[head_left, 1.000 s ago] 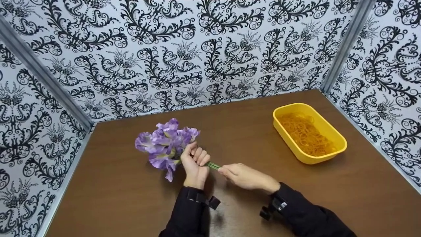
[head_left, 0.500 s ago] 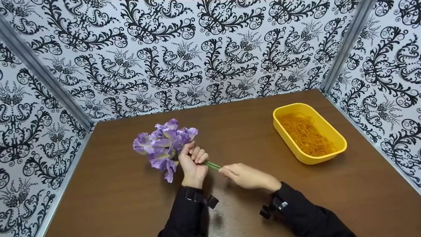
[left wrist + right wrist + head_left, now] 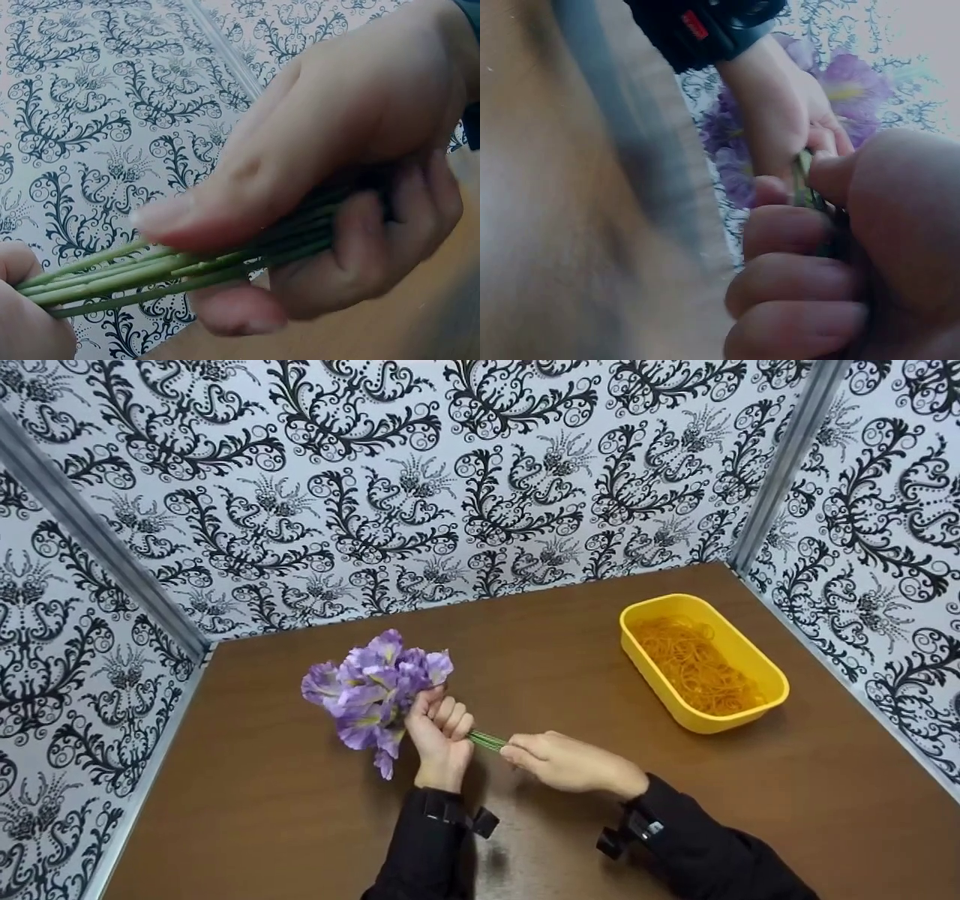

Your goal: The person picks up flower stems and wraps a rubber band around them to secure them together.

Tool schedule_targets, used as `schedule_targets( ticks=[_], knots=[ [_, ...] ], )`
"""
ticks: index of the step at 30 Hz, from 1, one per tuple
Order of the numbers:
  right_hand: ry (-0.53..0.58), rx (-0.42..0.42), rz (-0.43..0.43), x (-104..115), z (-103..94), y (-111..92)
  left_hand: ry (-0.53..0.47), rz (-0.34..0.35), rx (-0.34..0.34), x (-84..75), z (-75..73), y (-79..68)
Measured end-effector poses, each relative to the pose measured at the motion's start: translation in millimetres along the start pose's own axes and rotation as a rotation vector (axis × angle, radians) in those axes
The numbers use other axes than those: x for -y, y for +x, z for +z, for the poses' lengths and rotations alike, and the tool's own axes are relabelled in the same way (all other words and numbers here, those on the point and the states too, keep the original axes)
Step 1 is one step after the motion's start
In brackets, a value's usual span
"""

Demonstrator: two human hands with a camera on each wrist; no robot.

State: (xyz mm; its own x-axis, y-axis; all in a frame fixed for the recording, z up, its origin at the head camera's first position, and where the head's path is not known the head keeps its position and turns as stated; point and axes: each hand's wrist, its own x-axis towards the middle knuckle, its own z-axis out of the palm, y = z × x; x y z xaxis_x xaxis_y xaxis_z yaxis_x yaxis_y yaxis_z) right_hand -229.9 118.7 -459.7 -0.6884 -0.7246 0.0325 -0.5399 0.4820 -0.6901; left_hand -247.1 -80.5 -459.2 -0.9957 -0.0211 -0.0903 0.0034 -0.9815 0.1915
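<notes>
In the head view my left hand (image 3: 441, 739) grips a bunch of purple artificial-looking irises (image 3: 367, 690) just below the blooms, which point to the left. My right hand (image 3: 574, 763) holds the lower part of the green stems (image 3: 487, 740), thumb on top. A short length of stems shows between the two hands. The left wrist view gives the stems (image 3: 127, 281) close up, with the right hand's fingers curled round them. Seen from the right wrist, purple petals (image 3: 847, 90) lie behind the left hand. The stem ends are hidden inside my right hand.
On the right of the brown table (image 3: 540, 660) stands a yellow tub (image 3: 705, 724) filled with many amber rubber bands (image 3: 694, 664). Patterned black-and-white panels (image 3: 420, 510) with grey metal corner posts enclose the table at the back and sides.
The left hand and flower heads have shifted slightly left and turned a little. The right hand keeps its grip on the stems, almost in place. The tub stays where it was.
</notes>
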Motion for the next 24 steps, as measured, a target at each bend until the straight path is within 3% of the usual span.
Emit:
schedule_targets(
  ticks=[5, 11, 14, 20, 24],
  knots=[
    [-0.036, -0.007, 0.042, -1, -13.4, -9, 0.000, 0.007, 0.009, 1.8, 1.7, 1.4],
    [-0.028, 0.042, 0.037, -1, -17.3, -15, 0.036, 0.016, -0.004, 4.2, 1.1, 1.9],
    [-0.040, 0.025, 0.036, 2, -22.7, -18, 0.044, 0.013, 0.002, 5.1, 1.8, 1.7],
    [-0.103, -0.111, 0.022, 2, -48.4, -32, 0.042, 0.018, -0.029, 4.2, 0.4, -0.3],
    [-0.132, -0.254, -0.001, -6, -75.7, -45, 0.027, 0.016, -0.018, 2.4, 1.7, 1.0]
  ],
)
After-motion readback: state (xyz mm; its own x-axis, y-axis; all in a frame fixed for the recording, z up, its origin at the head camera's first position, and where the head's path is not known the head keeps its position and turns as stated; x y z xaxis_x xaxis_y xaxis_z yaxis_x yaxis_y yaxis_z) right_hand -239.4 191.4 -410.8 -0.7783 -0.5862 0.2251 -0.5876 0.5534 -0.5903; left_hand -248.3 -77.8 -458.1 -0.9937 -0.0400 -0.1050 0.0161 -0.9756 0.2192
